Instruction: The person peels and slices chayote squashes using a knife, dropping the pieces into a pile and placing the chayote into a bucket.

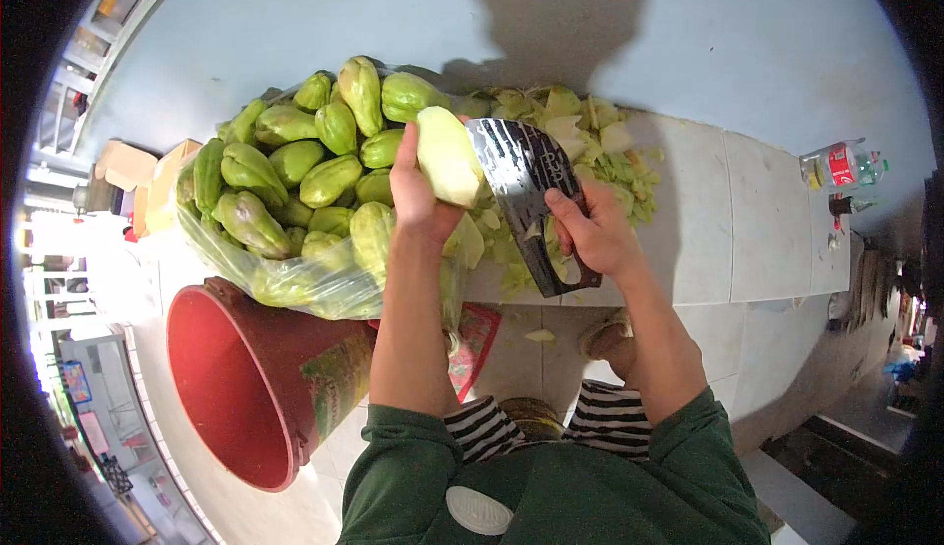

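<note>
My left hand [425, 191] is closed around a peeled, pale green papaya [450, 156], raised above the tiled ledge. My right hand [593, 225] grips a cleaver-like knife [521, 176] with a broad dark blade that is wet and flecked with shiny patches. Its blade edge comes right up beside the peeled fruit; whether they touch I cannot tell. To the left of my hands, many unpeeled green papayas [331, 181] are heaped in a clear plastic bag [295, 284]. Behind and beneath the knife lies a pile of peelings [624, 176].
A red bucket [231, 378] lies tipped below the ledge [703, 240], its mouth facing left. Farther right on the ledge stand a plastic bottle with a red label [836, 166] and a small dark bottle [851, 205]. Cardboard boxes [157, 186] sit at the far left, by the wall [324, 24].
</note>
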`<state>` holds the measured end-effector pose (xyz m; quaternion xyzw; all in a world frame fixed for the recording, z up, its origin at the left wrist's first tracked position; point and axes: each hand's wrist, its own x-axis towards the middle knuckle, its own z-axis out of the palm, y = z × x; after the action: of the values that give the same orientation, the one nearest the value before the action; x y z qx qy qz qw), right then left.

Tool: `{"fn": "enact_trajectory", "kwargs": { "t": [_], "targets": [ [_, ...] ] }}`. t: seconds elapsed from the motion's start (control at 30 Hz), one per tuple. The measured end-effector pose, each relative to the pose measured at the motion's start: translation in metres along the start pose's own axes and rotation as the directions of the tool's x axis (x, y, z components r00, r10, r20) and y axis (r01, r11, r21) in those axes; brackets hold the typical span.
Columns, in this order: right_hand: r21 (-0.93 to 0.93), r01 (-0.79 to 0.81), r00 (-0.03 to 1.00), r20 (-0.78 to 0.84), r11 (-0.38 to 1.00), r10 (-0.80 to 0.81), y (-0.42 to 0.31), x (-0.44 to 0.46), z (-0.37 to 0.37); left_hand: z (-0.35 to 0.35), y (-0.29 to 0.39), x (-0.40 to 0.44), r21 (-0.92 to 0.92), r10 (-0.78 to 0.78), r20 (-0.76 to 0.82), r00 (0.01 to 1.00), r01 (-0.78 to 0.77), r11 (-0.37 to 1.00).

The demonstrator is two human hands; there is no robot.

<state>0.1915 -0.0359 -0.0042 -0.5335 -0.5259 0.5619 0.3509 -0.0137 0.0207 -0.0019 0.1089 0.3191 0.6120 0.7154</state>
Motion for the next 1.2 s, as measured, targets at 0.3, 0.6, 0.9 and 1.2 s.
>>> {"fn": "enact_trajectory", "kwargs": {
  "t": [0.3, 0.6, 0.9, 1.2],
  "targets": [
    [0.033, 0.006, 1.0, -0.011, 0.999, -0.006, 0.002, 0.001, -0.005, -0.004, 0.0, -0.003, 0.144, -0.017, 0.108, 0.994, 0.002, 0.99],
    [0.016, 0.003, 0.999, -0.035, 1.0, -0.002, 0.001, 0.001, -0.002, -0.002, -0.017, -0.005, 0.096, -0.034, 0.04, 0.999, 0.03, 0.995],
    [0.078, 0.056, 0.995, -0.091, 0.995, -0.048, 0.0, 0.001, 0.008, 0.001, -0.026, -0.006, 0.064, -0.009, 0.159, 0.987, -0.001, 0.998],
    [0.102, 0.061, 0.993, -0.108, 0.993, -0.05, 0.0, 0.002, 0.014, 0.002, -0.027, -0.01, 0.021, 0.028, 0.168, 0.985, -0.032, 0.999]
  ]
}}
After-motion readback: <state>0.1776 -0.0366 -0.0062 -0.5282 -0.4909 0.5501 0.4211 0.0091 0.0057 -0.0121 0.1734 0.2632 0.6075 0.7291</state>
